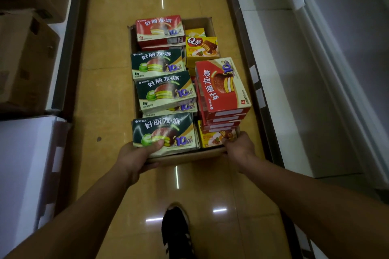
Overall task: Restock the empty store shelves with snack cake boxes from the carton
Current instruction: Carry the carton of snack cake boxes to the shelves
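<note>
Left hand (134, 159) and right hand (240, 148) each grip the carton (189, 156) rim.

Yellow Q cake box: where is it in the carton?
Head view: the yellow Q cake box lies far right in the brown cardboard carton, just beyond the red box stack.
</note>
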### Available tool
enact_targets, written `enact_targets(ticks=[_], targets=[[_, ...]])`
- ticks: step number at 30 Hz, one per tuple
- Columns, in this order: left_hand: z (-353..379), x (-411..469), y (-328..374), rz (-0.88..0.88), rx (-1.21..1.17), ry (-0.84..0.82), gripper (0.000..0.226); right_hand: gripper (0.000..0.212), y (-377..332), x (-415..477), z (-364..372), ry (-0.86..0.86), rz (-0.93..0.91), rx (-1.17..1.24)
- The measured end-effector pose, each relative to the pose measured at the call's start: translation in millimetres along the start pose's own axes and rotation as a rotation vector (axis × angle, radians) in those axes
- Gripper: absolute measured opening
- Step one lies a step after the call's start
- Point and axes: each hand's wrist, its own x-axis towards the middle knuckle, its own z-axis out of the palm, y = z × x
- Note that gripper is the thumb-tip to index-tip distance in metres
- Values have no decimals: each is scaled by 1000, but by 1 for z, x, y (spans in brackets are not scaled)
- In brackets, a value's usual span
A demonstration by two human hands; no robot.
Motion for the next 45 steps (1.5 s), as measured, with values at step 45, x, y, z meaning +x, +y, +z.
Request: enact_targets(ticks=[45], targets=[[69,328,431,-10,17,-32,54,39,-416,338,90,-7,11,52]])
